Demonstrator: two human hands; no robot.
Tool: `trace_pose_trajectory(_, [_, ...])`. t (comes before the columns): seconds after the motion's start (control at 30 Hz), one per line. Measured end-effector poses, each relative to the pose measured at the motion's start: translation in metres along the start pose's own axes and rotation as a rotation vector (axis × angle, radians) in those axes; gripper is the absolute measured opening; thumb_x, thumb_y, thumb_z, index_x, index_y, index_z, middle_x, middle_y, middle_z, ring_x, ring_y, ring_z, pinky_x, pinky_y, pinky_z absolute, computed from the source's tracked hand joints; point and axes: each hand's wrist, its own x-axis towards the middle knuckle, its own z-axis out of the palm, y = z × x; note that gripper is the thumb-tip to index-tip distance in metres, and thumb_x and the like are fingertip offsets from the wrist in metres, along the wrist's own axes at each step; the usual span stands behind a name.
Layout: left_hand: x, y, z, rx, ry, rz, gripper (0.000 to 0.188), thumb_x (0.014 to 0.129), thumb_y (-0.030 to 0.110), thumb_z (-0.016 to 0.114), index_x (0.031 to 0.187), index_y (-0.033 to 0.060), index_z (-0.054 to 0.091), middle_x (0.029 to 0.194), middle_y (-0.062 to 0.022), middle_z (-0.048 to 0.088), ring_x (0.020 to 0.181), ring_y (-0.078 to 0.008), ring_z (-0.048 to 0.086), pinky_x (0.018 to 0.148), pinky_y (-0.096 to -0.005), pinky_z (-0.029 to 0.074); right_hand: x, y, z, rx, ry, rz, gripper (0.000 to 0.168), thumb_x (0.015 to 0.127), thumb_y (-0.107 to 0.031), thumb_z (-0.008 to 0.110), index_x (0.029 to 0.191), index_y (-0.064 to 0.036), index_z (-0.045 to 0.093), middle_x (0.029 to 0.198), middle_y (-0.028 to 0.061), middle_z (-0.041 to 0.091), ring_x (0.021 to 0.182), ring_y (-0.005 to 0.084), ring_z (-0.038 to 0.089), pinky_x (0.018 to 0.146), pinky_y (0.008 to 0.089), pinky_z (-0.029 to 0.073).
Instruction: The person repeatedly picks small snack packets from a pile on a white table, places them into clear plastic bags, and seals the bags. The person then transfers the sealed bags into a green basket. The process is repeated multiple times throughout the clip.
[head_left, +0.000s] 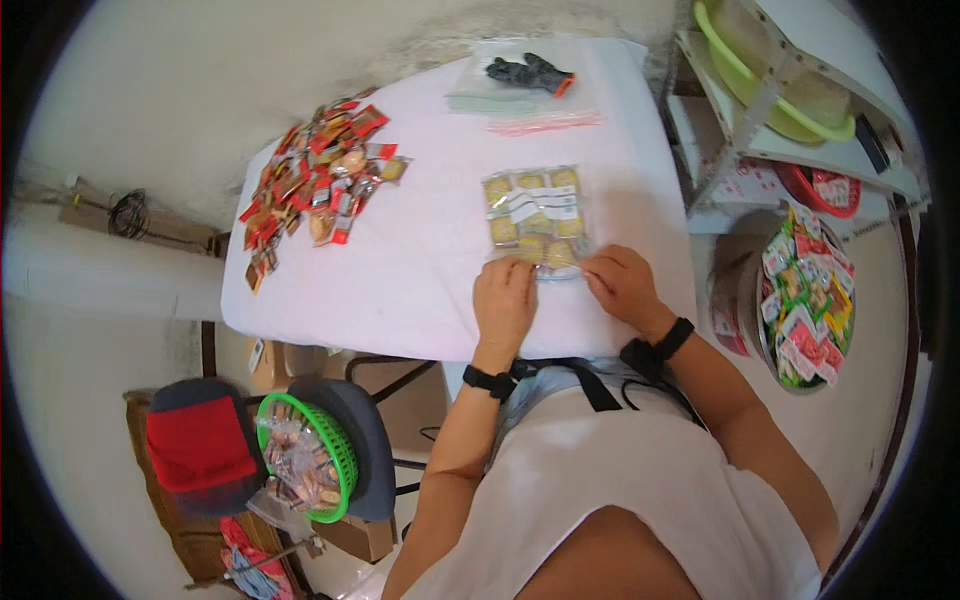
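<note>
A clear plastic bag (535, 232) lies flat on the white-covered table (420, 300), filled with several small yellowish packets in rows. Across its upper part is a white label (541, 202) bearing print. My left hand (506, 296) grips the near left corner of the bag, knuckles up, fingertips partly hidden. At the near right side, my right hand (621, 286) pinches the bag's edge between thumb and fingers. A bluish strip runs along the bag's near edge, between the two hands.
A heap of small red-and-clear wrapped snacks (322, 180) covers the table's left. At the back lie flat plastic bags (480, 101) under a grey knit glove (531, 73). A shelf (795, 142) and a packet-filled tub (806, 300) stand right; a green basket (345, 450) sits on a chair, lower left.
</note>
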Motion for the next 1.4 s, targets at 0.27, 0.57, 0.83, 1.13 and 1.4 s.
trace_pose_trajectory(0.27, [-0.001, -0.023, -0.022, -0.131, 0.031, 0.084, 0.018, 0.078, 0.003, 0.071, 0.094, 0.0040, 0.064, 0.095, -0.0122, 0.064, 0.087, -0.0319, 0.060, 0.074, -0.0401, 0.051, 0.002, 0.000, -0.002, 0.012, -0.027, 0.034, 0.012, 0.076, -0.004, 0.073, 0.086, -0.008, 0.067, 0.078, 0.0073, 0.063, 0.066, 0.0260, 0.059, 0.059, 0.0378, 0.047])
trace_pose_trajectory(0.57, [0.091, -0.192, -0.019, 0.189, 0.028, -0.228, 0.035, 0.082, 0.004, 0.062, 0.117, 0.0031, 0.060, 0.121, -0.0210, 0.059, 0.111, -0.0418, 0.053, 0.100, -0.0487, 0.042, 0.003, -0.002, -0.004, 0.000, -0.035, 0.027, 0.013, 0.076, -0.005, 0.073, 0.088, -0.008, 0.068, 0.079, 0.0069, 0.063, 0.068, 0.0262, 0.060, 0.061, 0.0373, 0.047])
trace_pose_trajectory(0.83, [0.113, -0.238, 0.014, 0.429, 0.018, -0.276, 0.014, 0.089, 0.016, 0.062, 0.100, 0.0074, 0.065, 0.100, -0.0202, 0.063, 0.099, -0.0404, 0.058, 0.086, -0.0496, 0.049, 0.002, 0.001, -0.003, -0.019, 0.005, -0.038, 0.015, 0.076, -0.007, 0.074, 0.089, -0.009, 0.069, 0.083, 0.0071, 0.064, 0.072, 0.0265, 0.062, 0.062, 0.0374, 0.049])
trace_pose_trajectory(1.13, [0.068, -0.174, -0.017, -0.036, -0.131, -0.417, 0.024, 0.083, 0.004, 0.063, 0.107, 0.0021, 0.063, 0.110, -0.0169, 0.058, 0.097, -0.0305, 0.060, 0.084, -0.0381, 0.051, 0.002, 0.000, -0.004, 0.000, -0.040, -0.006, 0.013, 0.076, -0.007, 0.074, 0.088, -0.009, 0.069, 0.082, 0.0062, 0.063, 0.072, 0.0262, 0.062, 0.061, 0.0371, 0.049])
trace_pose_trajectory(1.4, [-0.038, -0.010, -0.059, -0.407, -0.024, -0.279, 0.025, 0.080, 0.001, 0.067, 0.104, 0.0031, 0.063, 0.113, -0.0131, 0.060, 0.099, -0.0273, 0.060, 0.085, -0.0366, 0.050, -0.001, 0.001, -0.006, 0.002, -0.035, 0.022, 0.015, 0.076, -0.007, 0.074, 0.090, -0.009, 0.069, 0.082, 0.0063, 0.063, 0.070, 0.0265, 0.061, 0.061, 0.0371, 0.049])
